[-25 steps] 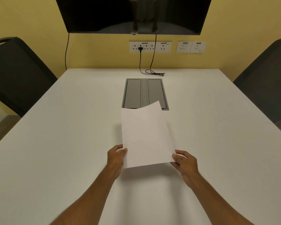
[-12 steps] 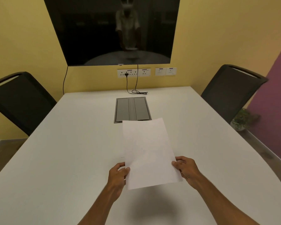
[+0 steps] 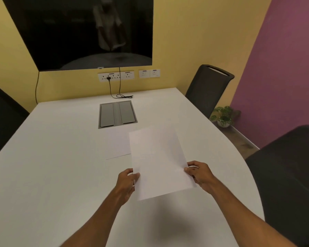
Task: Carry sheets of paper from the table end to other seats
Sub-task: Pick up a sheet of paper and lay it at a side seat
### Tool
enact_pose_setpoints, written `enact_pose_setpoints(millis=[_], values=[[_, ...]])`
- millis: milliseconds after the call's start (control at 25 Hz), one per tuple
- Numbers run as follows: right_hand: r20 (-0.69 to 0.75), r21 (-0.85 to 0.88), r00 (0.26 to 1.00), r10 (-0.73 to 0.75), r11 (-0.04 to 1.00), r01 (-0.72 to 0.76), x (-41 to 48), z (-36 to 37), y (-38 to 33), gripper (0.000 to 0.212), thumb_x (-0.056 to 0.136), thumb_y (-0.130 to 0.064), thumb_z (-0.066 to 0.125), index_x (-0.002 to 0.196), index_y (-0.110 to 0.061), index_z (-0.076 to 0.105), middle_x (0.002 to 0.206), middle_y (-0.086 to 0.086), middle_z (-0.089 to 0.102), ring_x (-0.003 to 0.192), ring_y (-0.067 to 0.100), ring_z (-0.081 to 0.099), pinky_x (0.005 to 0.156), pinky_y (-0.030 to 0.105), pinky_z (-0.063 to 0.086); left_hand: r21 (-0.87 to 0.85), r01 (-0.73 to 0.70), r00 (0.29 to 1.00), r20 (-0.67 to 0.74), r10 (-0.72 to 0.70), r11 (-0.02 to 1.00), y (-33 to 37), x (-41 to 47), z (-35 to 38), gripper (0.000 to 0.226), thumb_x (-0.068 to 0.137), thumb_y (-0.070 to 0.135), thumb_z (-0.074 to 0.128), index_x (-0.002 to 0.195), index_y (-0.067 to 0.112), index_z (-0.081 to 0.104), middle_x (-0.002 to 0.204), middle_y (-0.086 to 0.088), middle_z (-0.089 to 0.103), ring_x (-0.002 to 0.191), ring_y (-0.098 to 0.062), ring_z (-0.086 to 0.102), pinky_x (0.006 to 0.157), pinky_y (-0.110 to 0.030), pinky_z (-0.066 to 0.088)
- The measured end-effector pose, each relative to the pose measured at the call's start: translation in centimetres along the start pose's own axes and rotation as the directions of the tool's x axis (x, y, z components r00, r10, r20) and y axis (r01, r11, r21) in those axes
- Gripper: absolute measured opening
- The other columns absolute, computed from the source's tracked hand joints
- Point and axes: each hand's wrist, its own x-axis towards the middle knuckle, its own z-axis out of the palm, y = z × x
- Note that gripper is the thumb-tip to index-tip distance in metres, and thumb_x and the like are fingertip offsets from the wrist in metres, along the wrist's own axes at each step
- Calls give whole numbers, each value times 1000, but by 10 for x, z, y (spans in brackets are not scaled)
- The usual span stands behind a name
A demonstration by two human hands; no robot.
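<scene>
I hold one white sheet of paper (image 3: 159,161) above the white table (image 3: 52,157), right of its middle. My left hand (image 3: 126,184) pinches the sheet's lower left edge and my right hand (image 3: 199,175) grips its right edge near the bottom. The sheet casts a shadow on the tabletop under it. More white paper (image 3: 118,145) lies flat on the table just behind and left of the held sheet, partly hidden by it.
A grey cable hatch (image 3: 117,114) is set into the table near the far end. Black chairs stand at the far right (image 3: 208,88), the near right (image 3: 289,175) and the left (image 3: 2,114). A dark screen (image 3: 82,32) hangs on the yellow wall. A potted plant (image 3: 222,115) sits on the floor.
My view has swung up and to the right, bringing the right-side chairs and purple wall into sight. The sheet has moved right with both hands, uncovering the paper on the table.
</scene>
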Motion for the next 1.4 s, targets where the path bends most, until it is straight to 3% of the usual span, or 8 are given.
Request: enact_pose_setpoints(millis=[160, 320, 520, 720, 840, 1080, 1240, 1400], values=[[-7, -25, 1000, -26, 999, 26, -14, -53, -16, 32, 85, 5, 64, 116, 11, 58, 91, 17, 66, 78, 26, 63, 71, 36, 53, 50, -47, 999, 11, 47, 998, 11, -24, 53, 17, 91, -2, 54, 106, 2, 62, 90, -14, 69, 71, -28, 65, 62, -33, 55], [-6, -104, 992, -128, 986, 127, -24, -119, -52, 34, 82, 5, 67, 115, 10, 60, 111, 27, 66, 92, 33, 64, 88, 45, 52, 73, -117, 993, -12, 118, 990, 29, -50, 122, 17, 88, -6, 56, 104, -1, 62, 85, -14, 67, 68, -25, 64, 54, -27, 55], [0, -179, 979, -204, 963, 201, -43, -214, -86, 38, 81, 1, 71, 116, 6, 60, 112, 28, 65, 96, 37, 66, 79, 44, 55, 88, -184, 982, -25, 187, 979, 48, -89, 216, 9, 86, -7, 57, 89, -2, 64, 76, -12, 62, 56, -20, 62, 39, -18, 48], [-43, -146, 976, -215, 967, 207, -66, -294, -106, 37, 83, 2, 67, 119, 7, 59, 115, 24, 65, 104, 38, 65, 93, 53, 52, 86, -240, 971, 26, 239, 967, 57, -113, 301, 20, 86, -9, 55, 104, -4, 62, 76, -10, 61, 63, -21, 58, 39, -18, 49], [-103, -127, 966, -236, 967, 223, -72, -337, -106, 28, 85, 2, 66, 112, 6, 61, 115, 21, 66, 97, 30, 66, 88, 44, 56, 93, -265, 964, 51, 261, 960, 59, -115, 347, 21, 85, -10, 56, 104, -2, 61, 75, -8, 61, 62, -21, 58, 39, -19, 49], [-259, -146, 934, -244, 966, 212, -56, -418, -100, 19, 85, -4, 67, 104, -3, 63, 115, 15, 64, 104, 31, 64, 83, 37, 57, 125, -243, 966, 118, 228, 962, 48, -96, 442, 33, 86, -8, 56, 118, -12, 57, 120, -24, 62, 88, -30, 60, 78, -37, 50], [-275, -159, 929, -250, 964, 212, -23, -465, -113, 25, 86, -3, 67, 110, -1, 62, 119, 16, 63, 107, 31, 62, 74, 30, 56, 117, -242, 966, 122, 227, 963, 53, -68, 500, 35, 86, -8, 57, 121, -12, 55, 128, -25, 58, 100, -35, 60, 93, -44, 50], [-240, -183, 941, -240, 963, 200, 33, -497, -137, 26, 86, -1, 66, 111, 1, 60, 120, 18, 62, 109, 33, 62, 87, 39, 56, 95, -230, 971, 84, 223, 969, 65, -22, 543, 36, 88, -5, 58, 123, -11, 54, 131, -24, 56, 114, -41, 58, 101, -50, 46]])
